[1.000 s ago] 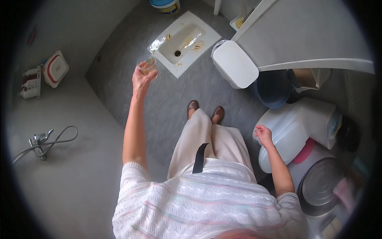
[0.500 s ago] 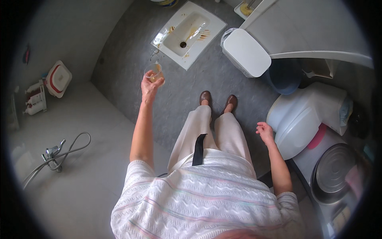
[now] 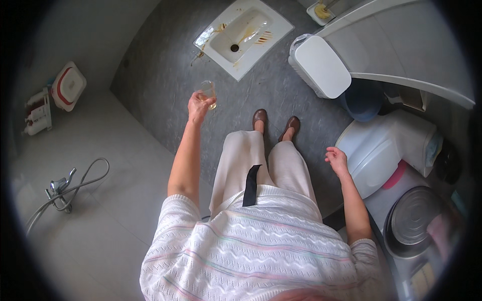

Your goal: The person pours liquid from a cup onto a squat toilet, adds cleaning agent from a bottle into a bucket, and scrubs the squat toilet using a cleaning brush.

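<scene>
My left hand (image 3: 199, 107) is raised in front of me and holds a small clear glass (image 3: 208, 93) with a little yellowish liquid in it. The glass is upright, above the grey floor, short of the white floor-level squat pan (image 3: 243, 36), which has brown stains around its drain. My right hand (image 3: 336, 159) hangs at my side with fingers loosely spread, holding nothing, close to a white rounded tub (image 3: 381, 150).
A white lidded bin (image 3: 320, 66) stands right of the pan, a blue basin (image 3: 364, 103) beside it. A shower hose and tap (image 3: 65, 188) lie on the pale raised floor at left. A metal lid (image 3: 419, 220) and containers crowd the right side.
The view has shifted so the pan and bin sit farther ahead. My left hand with the glass has lowered slightly toward me; the right hand stays at my side.
</scene>
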`<move>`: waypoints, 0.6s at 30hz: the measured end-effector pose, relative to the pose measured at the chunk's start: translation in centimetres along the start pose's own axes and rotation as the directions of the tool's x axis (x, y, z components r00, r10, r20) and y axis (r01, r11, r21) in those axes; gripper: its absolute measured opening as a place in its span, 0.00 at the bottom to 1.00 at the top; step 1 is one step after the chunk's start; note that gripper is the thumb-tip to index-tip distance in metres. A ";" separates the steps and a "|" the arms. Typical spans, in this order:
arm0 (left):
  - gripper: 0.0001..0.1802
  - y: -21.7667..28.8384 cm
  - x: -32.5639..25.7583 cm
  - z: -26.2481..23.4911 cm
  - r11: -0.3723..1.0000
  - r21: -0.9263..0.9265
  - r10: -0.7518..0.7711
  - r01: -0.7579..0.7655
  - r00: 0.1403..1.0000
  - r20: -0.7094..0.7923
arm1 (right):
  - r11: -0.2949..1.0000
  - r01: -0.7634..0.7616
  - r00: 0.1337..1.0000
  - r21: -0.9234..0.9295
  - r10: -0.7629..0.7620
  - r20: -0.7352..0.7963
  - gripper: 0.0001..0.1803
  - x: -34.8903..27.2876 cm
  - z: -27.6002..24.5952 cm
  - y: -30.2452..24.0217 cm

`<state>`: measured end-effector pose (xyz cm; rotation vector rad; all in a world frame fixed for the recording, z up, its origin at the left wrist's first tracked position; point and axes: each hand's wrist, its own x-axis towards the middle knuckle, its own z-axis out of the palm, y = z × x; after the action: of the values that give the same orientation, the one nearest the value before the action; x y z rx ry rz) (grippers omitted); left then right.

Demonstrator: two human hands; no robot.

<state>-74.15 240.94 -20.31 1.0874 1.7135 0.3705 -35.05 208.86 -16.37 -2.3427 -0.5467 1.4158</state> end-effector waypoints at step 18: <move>0.34 -2.1 -7.1 -0.7 0.987 -0.115 0.093 -0.114 0.981 -0.169 | 0.990 0.141 0.988 -0.021 -0.139 0.066 0.12 0.7 -2.9 3.1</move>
<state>-75.36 234.29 -17.28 1.0815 1.7550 0.6398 -31.69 206.22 -17.09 -2.2359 -0.7361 1.4311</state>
